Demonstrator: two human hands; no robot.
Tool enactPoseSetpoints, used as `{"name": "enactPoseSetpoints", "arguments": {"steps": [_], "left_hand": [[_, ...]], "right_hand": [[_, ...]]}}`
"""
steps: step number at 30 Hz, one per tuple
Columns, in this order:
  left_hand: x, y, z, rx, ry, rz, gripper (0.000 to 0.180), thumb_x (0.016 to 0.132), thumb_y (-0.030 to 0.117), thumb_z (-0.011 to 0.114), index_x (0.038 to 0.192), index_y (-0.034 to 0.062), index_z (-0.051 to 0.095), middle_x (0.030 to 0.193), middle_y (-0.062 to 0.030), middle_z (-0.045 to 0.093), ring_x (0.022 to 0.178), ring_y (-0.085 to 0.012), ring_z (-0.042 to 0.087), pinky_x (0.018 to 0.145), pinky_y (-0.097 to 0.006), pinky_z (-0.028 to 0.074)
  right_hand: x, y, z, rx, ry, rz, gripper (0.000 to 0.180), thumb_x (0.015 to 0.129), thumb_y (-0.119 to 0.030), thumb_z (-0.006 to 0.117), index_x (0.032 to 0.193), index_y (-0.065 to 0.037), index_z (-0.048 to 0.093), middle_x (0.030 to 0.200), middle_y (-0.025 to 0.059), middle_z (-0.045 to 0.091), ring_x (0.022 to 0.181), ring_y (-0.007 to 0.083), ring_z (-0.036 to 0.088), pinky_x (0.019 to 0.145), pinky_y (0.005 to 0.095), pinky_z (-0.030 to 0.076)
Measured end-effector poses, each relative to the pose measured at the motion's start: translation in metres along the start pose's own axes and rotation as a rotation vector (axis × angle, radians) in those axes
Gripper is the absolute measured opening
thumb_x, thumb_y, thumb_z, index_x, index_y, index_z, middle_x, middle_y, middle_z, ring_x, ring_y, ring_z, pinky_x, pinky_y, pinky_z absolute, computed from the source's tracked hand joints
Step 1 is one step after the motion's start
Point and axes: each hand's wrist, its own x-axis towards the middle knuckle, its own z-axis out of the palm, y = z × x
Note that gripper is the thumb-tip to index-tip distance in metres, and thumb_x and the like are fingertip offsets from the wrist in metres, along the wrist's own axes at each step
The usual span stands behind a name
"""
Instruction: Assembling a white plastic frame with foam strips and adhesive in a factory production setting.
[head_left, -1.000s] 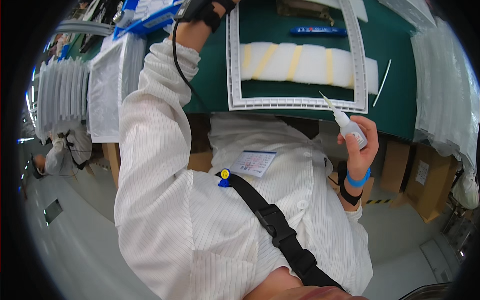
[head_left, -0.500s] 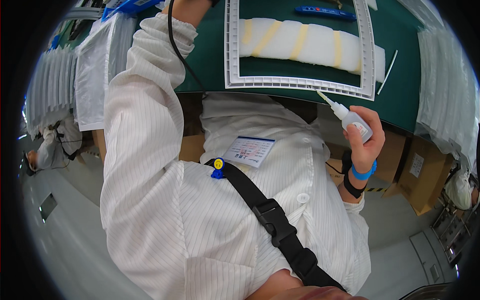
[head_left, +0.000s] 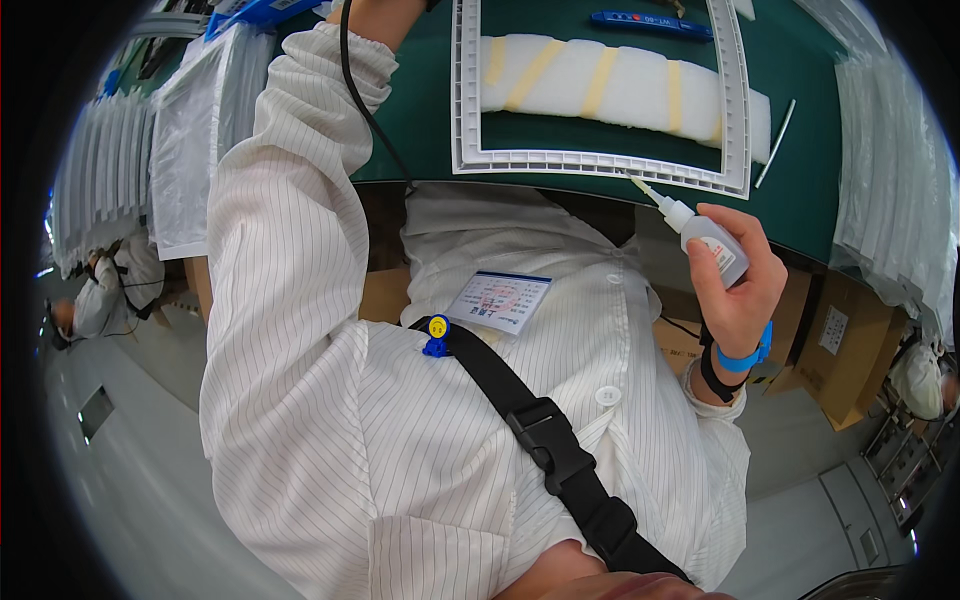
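Note:
My right hand is wrapped round a small translucent squeeze bottle with a white cap and a long thin nozzle. The bottle is tilted, and its nozzle tip meets the near rail of a white ribbed rectangular frame; whether it touches cannot be made out. That frame lies on the green tabletop at the near edge, its far side cut off by the picture. My left forearm reaches up past the frame's left side, and the hand itself is beyond the upper edge.
Inside and under the frame lies a white foam strip with yellow tape bands, and a blue pen-shaped tool. A thin white rod rests at right. Bagged panels stand left, wrapped sheets right. A black cable hangs beside my left arm.
My right hand and wrist have swung slightly to the right and towards me, with the grip on the bottle shifted. The nozzle tip stays at nearly the same spot on the frame.

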Motion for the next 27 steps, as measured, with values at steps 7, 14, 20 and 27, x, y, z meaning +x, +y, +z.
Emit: {"name": "enactPoseSetpoints", "arguments": {"steps": [7, 14, 20, 27], "left_hand": [[-0.002, -0.002, -0.004, -0.017, -0.031, 0.001, 0.034, 0.080, 0.036, 0.070, 0.098, 0.0076, 0.074, 0.092, -0.0191, 0.070, 0.086, -0.0358, 0.067, 0.077, -0.041, 0.053], [-0.086, 0.032, -0.047, -0.165, 0.403, -0.180, 0.041, 0.085, 0.026, 0.066, 0.115, -0.0018, 0.062, 0.106, -0.0250, 0.065, 0.099, -0.0369, 0.063, 0.085, -0.039, 0.050], [-0.203, 0.056, -0.049, -0.482, 0.126, -0.630, 0.047, 0.085, 0.037, 0.073, 0.100, -0.0061, 0.061, 0.090, -0.0133, 0.067, 0.082, -0.0160, 0.063, 0.073, -0.028, 0.050], [-0.187, 0.070, -0.056, -0.269, 0.058, -0.609, 0.040, 0.083, 0.033, 0.071, 0.100, -0.0030, 0.064, 0.083, -0.0088, 0.069, 0.072, -0.0133, 0.064, 0.067, -0.027, 0.050]], "right_hand": [[-0.004, 0.004, 0.003, 0.014, 0.006, 0.004, 0.027, 0.078, -0.009, 0.070, 0.104, -0.001, 0.066, 0.083, 0.0117, 0.070, 0.069, 0.0144, 0.067, 0.062, 0.0246, 0.051], [-0.028, 0.047, 0.012, 0.457, 0.040, 0.131, 0.035, 0.085, -0.007, 0.065, 0.119, -0.001, 0.057, 0.093, 0.0114, 0.067, 0.082, 0.0160, 0.066, 0.076, 0.0276, 0.050], [-0.030, 0.065, 0.015, 0.649, 0.134, 0.112, 0.041, 0.088, -0.013, 0.063, 0.126, 0.000, 0.051, 0.094, 0.0150, 0.066, 0.086, 0.0206, 0.066, 0.081, 0.0313, 0.051], [-0.024, 0.057, 0.011, 0.697, 0.249, 0.041, 0.044, 0.089, -0.024, 0.063, 0.123, 0.002, 0.052, 0.090, 0.0146, 0.065, 0.080, 0.0211, 0.065, 0.077, 0.0337, 0.053]]}}
